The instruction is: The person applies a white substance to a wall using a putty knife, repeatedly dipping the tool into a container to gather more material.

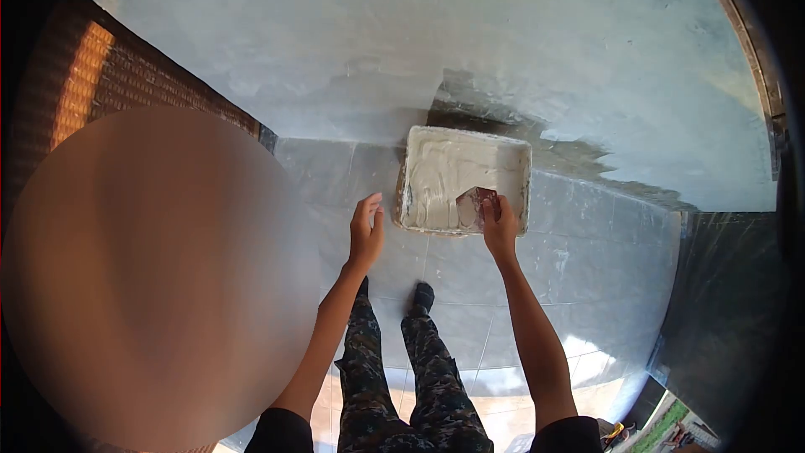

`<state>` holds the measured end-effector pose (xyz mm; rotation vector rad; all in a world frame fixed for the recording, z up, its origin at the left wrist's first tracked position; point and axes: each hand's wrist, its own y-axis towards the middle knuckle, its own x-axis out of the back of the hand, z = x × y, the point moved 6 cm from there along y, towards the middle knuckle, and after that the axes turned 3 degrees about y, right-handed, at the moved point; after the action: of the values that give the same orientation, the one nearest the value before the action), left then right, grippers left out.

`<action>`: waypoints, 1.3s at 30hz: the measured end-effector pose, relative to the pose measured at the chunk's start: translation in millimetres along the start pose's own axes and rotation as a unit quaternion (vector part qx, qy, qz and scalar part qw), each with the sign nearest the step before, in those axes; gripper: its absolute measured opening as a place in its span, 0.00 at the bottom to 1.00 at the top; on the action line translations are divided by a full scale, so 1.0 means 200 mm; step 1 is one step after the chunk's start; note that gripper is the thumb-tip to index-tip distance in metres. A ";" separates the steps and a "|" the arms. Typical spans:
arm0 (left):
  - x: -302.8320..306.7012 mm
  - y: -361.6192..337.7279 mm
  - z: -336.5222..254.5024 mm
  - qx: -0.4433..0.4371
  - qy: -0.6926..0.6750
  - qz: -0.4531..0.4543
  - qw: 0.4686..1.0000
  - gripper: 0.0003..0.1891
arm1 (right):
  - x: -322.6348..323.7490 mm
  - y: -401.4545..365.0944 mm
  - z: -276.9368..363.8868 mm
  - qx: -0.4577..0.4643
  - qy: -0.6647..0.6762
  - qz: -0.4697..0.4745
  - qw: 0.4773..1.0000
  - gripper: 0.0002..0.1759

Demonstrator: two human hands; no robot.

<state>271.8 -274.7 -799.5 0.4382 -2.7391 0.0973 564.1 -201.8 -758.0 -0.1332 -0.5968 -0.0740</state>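
Note:
A white rectangular tray [527, 159] stands in front of me by the foot of the wall. Creamy grey-white plaster [449, 164] is spread in it, with ridges on its surface. My right hand [501, 222] grips a reddish-brown flat scraper [476, 199] by its edge, over the near right part of the tray. Some plaster clings to the scraper's face. My left hand [366, 226] hangs left of the tray, apart from it, with bent fingers, the thumb separate and nothing held.
The pale wall [360, 25] rises ahead, with a dark uncoated patch [478, 101] low down behind the tray. Grey floor tiles [587, 260] lie around my feet. A woven panel [159, 75] is at the left, and a large blurred circle covers much of that side.

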 end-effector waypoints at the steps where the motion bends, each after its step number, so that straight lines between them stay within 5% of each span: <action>1: -0.06 -0.06 0.08 0.004 0.003 0.001 1.000 0.16 | -0.03 -0.01 -0.09 0.007 0.000 0.007 1.000 0.14; 6: -0.29 -0.18 0.37 0.059 0.024 -0.014 0.998 0.17 | -0.24 0.01 -0.41 0.066 -0.043 0.041 0.996 0.14; 14: -0.47 -0.12 0.53 0.025 0.050 -0.014 0.998 0.19 | -0.58 0.17 -0.09 0.290 -0.135 0.056 0.946 0.06; 18: -0.48 -0.13 0.53 0.078 -0.023 -0.007 0.997 0.21 | -0.68 0.13 -0.05 0.356 -0.168 0.097 0.914 0.08; 39: -0.50 -0.13 0.54 0.085 -0.073 -0.003 0.994 0.22 | -0.62 -0.03 -0.17 0.336 -0.097 0.219 0.911 0.12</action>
<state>331.4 -284.5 -936.6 0.5190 -2.8847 0.3105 480.4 -209.1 -855.3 0.4023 -0.7476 0.5868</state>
